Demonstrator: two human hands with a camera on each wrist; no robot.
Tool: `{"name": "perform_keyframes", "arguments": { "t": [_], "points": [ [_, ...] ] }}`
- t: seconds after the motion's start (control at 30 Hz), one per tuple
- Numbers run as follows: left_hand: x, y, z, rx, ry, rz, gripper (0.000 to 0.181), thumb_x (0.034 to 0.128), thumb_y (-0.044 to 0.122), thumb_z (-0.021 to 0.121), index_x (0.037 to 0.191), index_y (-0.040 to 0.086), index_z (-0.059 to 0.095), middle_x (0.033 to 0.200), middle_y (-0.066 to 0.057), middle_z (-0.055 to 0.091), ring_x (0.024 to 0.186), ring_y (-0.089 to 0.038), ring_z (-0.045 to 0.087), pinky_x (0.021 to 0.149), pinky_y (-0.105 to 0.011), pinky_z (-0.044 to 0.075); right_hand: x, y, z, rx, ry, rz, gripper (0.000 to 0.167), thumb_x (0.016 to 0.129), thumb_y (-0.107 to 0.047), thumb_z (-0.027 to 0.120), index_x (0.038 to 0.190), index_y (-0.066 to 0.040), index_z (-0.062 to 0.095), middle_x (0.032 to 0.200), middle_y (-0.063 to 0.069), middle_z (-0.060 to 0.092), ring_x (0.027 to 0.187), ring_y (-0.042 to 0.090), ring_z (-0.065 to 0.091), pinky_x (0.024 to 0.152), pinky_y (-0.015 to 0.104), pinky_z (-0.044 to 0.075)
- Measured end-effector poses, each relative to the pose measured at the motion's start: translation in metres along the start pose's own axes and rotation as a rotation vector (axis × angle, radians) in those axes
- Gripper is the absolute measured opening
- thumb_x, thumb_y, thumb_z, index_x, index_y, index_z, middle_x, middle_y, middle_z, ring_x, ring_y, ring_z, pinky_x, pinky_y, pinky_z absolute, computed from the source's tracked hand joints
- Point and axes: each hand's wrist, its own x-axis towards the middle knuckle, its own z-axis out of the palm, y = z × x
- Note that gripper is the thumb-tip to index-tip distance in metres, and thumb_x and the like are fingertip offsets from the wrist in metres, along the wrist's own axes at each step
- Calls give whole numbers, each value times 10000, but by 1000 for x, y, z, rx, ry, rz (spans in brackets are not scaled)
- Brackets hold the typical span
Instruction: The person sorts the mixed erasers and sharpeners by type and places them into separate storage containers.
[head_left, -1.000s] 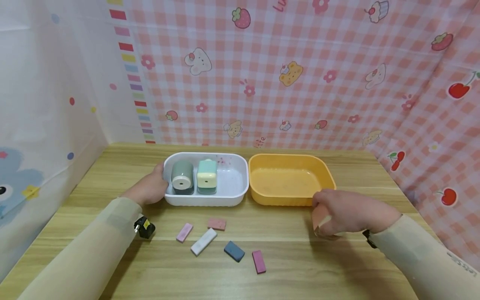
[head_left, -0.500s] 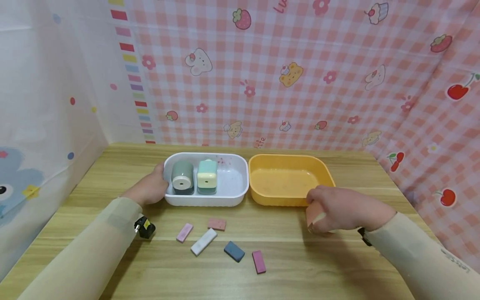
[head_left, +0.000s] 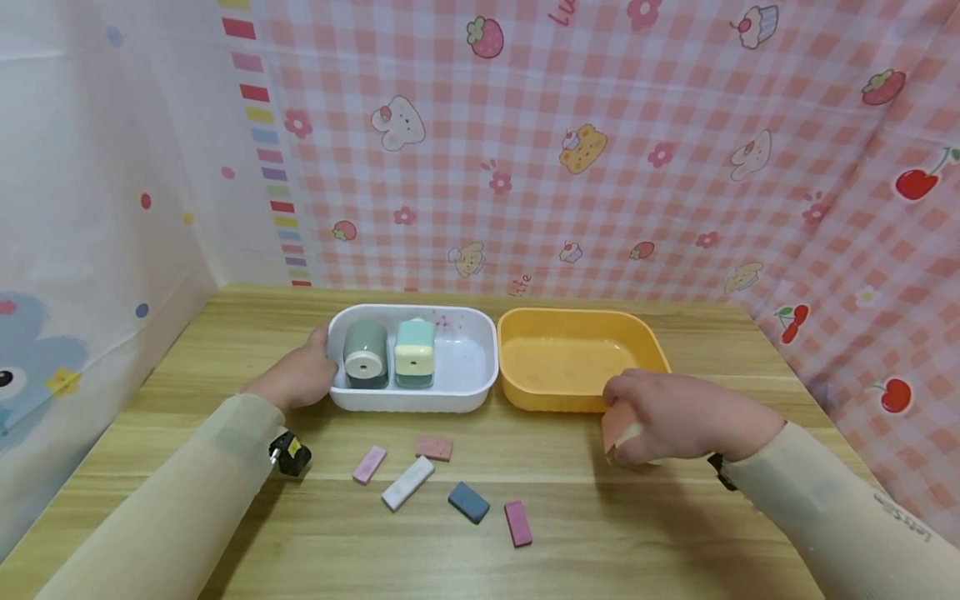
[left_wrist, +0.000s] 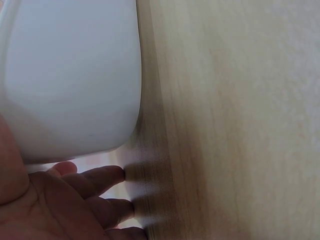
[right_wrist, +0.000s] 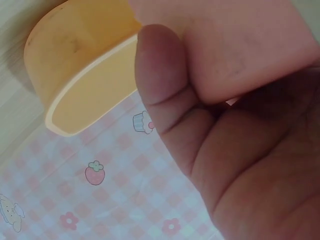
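At the left end of the white plastic tray (head_left: 408, 402), my left hand (head_left: 296, 371) rests against the wall; in the left wrist view its fingers (left_wrist: 102, 181) spread loosely below that wall, tips near the tabletop. Inside the tray stand a dark green pencil sharpener (head_left: 365, 343) and a mint-and-cream pencil sharpener (head_left: 414, 346). My right hand (head_left: 686, 417) holds a pink pencil sharpener (right_wrist: 250, 45) at the front right of the yellow tray (head_left: 570, 402). Its thumb presses on one side in the right wrist view. Much of this sharpener is hidden by the hand.
Several block-shaped erasers lie in front of the trays: a lilac one (head_left: 370, 465), a white one (head_left: 408, 483), a reddish one (head_left: 434, 448), a blue-grey one (head_left: 468, 502) and a magenta one (head_left: 517, 523). A checked cloth (head_left: 525, 208) hangs behind the wooden table (head_left: 637, 542).
My right hand has moved a little to the left along the yellow tray's front, carrying the pink pencil sharpener. My left hand and both trays stay put.
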Motion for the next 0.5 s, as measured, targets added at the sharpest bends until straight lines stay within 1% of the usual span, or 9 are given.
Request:
{"name": "perform_keyframes", "arguments": {
  "t": [0.2, 0.33, 0.5],
  "points": [
    [1, 0, 0, 1, 0, 10, 809, 965, 25, 385, 1658, -34, -29, 1655, -383, 238, 1522, -552, 280, 1240, -717, 176, 1, -4, -2, -6, -12, 3, 488, 769, -428, 825, 1157, -185, 656, 1079, -75, 622, 892, 118, 591, 868, 396, 540],
    [1, 0, -1, 1, -7, 4, 804, 976, 31, 380, 1658, -30, -41, 1663, -380, 219, 1532, -559, 254, 1237, -723, 170, 2, -6, -3, -8, -19, 1, 479, 775, -422, 819, 1158, -189, 654, 1081, -77, 621, 897, 116, 590, 865, 391, 539],
    [2, -1, -1, 4, -4, -3, 797, 985, 46, 380, 1658, -29, -40, 1660, -376, 232, 1525, -550, 278, 1238, -720, 175, 3, -11, -5, -3, -30, 1, 492, 788, -450, 823, 1166, -188, 648, 1097, -76, 621, 913, 118, 592, 881, 398, 539]
  ]
}}
